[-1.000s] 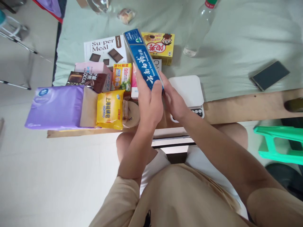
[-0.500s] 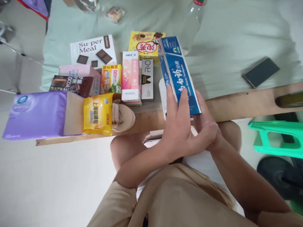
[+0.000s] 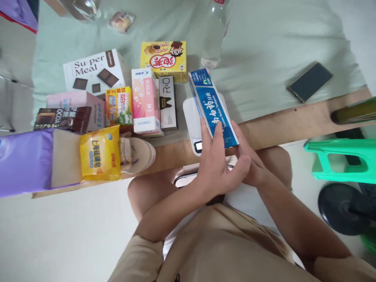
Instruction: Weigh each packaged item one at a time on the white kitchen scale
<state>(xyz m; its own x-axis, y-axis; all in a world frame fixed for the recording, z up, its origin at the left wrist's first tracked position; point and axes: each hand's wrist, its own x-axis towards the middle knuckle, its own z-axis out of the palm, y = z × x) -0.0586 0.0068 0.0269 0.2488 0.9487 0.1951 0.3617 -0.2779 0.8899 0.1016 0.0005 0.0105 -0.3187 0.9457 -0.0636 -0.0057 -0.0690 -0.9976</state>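
Note:
A blue toothpaste box [image 3: 214,107] lies at a slant over a small white digital scale [image 3: 189,113], covering much of it. I cannot tell whether box and scale touch. My left hand [image 3: 213,160] grips the near end of the box, its fingers along the left side and top. At the right near corner, my right hand [image 3: 248,158] holds the same end, partly hidden behind the left thumb. The scale's lit display [image 3: 199,147] shows left of the box, too bright to read.
Left of the scale stand a grey-black R&O box [image 3: 167,103], a pink box [image 3: 146,102], a yellow snack box [image 3: 164,60], a white Su-per Meal box [image 3: 94,74] and a yellow soap packet [image 3: 100,154]. A bottle [image 3: 213,35] stands behind; a phone [image 3: 310,82] lies right.
Both hands have lowered the toothpaste box toward the scale, and more of the scale and its display now shows. The view has shifted slightly to the right.

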